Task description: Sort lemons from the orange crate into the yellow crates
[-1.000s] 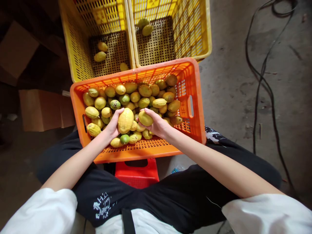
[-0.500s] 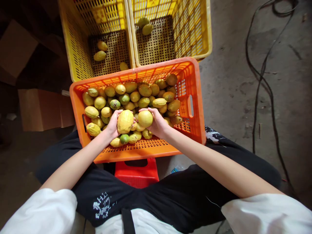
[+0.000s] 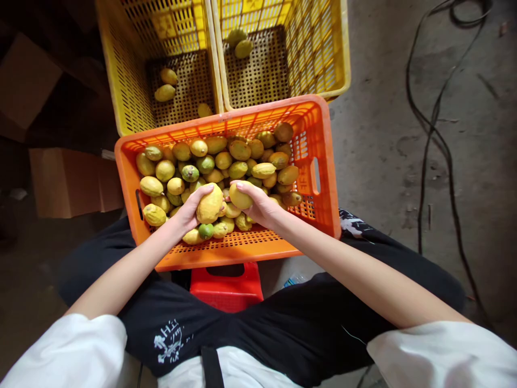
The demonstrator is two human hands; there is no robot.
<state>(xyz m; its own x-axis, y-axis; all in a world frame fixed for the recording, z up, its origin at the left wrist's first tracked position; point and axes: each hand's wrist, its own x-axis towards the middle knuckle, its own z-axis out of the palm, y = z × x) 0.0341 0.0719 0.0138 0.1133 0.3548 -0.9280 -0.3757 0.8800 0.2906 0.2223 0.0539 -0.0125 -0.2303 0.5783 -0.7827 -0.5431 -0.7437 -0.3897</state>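
Observation:
My left hand (image 3: pixel 190 211) is wrapped round a large, bumpy yellow lemon (image 3: pixel 210 205), its thumb lying along the top. Beside it, my right hand (image 3: pixel 260 206) grips a smoother yellow lemon (image 3: pixel 239 196), with the thumb over its upper side. The two held fruits are close together but apart, above an orange plastic crate (image 3: pixel 242 247). Many yellow and greenish lemons lie heaped in that crate, among them a small green one (image 3: pixel 205 231) just below my left hand's lemon.
Beyond the orange crate stand two yellow crates, left (image 3: pixel 121 81) and right (image 3: pixel 319 64), with a few lemons on their floors. A red plastic stool (image 3: pixel 226 293) is between my legs. Cardboard boxes (image 3: pixel 68 180) are at left; a black cable (image 3: pixel 440 134) lies on the floor at right.
Both thumbs have shifted onto the tops of the held lemons, and both fruits have turned a little in my hands. The crates and other lemons look the same.

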